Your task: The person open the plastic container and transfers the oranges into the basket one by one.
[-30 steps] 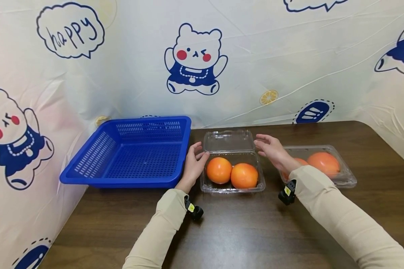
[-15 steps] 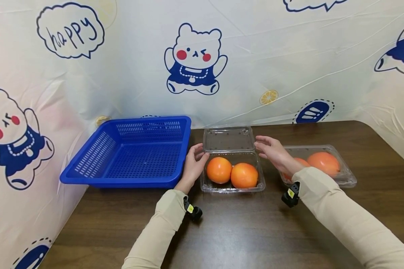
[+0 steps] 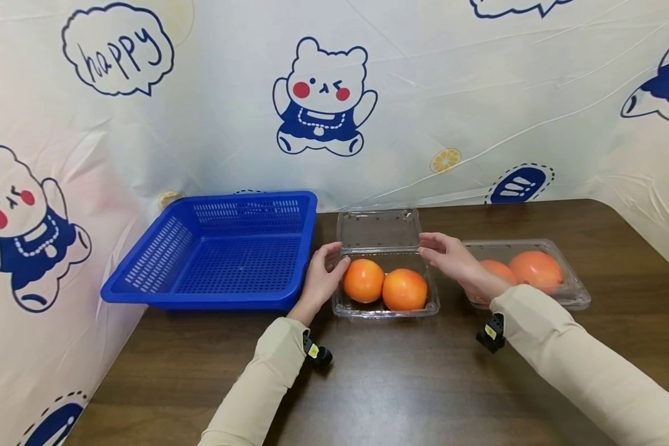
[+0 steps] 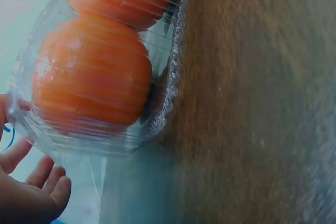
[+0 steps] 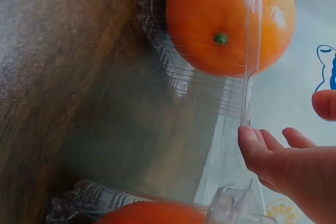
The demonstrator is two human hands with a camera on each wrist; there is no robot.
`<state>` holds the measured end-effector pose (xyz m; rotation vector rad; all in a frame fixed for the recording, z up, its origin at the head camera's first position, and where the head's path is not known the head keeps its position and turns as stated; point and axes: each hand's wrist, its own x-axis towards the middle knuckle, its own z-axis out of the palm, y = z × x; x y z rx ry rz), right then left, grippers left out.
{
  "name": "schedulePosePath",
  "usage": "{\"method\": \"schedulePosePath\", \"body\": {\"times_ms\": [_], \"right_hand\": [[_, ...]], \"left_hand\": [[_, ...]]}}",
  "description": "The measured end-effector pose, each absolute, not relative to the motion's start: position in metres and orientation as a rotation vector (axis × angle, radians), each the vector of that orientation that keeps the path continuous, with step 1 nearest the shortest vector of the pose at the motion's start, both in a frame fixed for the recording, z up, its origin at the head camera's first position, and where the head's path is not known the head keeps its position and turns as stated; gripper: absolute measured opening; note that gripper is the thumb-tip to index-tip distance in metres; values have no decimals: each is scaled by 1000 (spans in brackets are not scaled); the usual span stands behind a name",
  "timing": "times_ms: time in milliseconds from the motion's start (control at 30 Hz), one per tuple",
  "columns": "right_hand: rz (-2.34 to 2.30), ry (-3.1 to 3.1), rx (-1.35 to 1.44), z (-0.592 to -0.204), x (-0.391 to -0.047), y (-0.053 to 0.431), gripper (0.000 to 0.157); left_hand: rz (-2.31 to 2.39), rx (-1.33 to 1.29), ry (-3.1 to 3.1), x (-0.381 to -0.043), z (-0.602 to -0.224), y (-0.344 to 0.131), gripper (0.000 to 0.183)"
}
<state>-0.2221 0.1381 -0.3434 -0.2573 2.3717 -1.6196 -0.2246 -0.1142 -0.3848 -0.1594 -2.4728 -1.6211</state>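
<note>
A clear plastic clamshell box [image 3: 384,314] stands on the table with its lid [image 3: 379,230] tipped back. Inside sit two oranges, the left one [image 3: 363,280] beside the right one [image 3: 404,289]. My left hand [image 3: 319,282] is at the box's left rear corner, its fingers loosely bent and spread; the left wrist view shows these fingers [image 4: 42,179] around the corner. At the right end of the hinge side is my right hand [image 3: 451,260], relaxed. In the right wrist view, a fingertip [image 5: 247,135] touches the clear plastic edge and the thumb stands apart.
A blue plastic basket [image 3: 201,303] stands left of the box, close to my left hand. Another clear box [image 3: 577,300], closed, holds two oranges at the right, partly behind my right wrist. A printed cloth [image 3: 228,124] hangs behind the brown table [image 3: 401,384].
The lid has tipped further back toward the cloth. My hands have shifted slightly nearer along the box's sides, and the right forearm has swung a little to the right.
</note>
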Motion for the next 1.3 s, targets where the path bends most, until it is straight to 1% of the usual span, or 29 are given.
{"method": "schedulePosePath", "body": {"times_ms": [300, 500, 733, 1000, 1300], "right_hand": [[-1596, 2367, -244, -341, -211, 139, 48], [-1531, 2442, -310, -345, -209, 139, 47], [-1412, 2540, -374, -349, -206, 141, 52], [-1295, 2681, -511, -354, -199, 139, 48], [-1259, 2723, -537, -356, -194, 140, 47]], "left_hand": [[-1588, -223, -2523, -214, -372, -110, 37], [-1580, -247, -2575, -211, -366, -110, 38], [-1587, -348, -2616, -208, -363, -112, 39], [-1632, -427, -2597, -207, -358, -115, 38], [-1710, -477, -2606, -204, -350, -115, 39]]}}
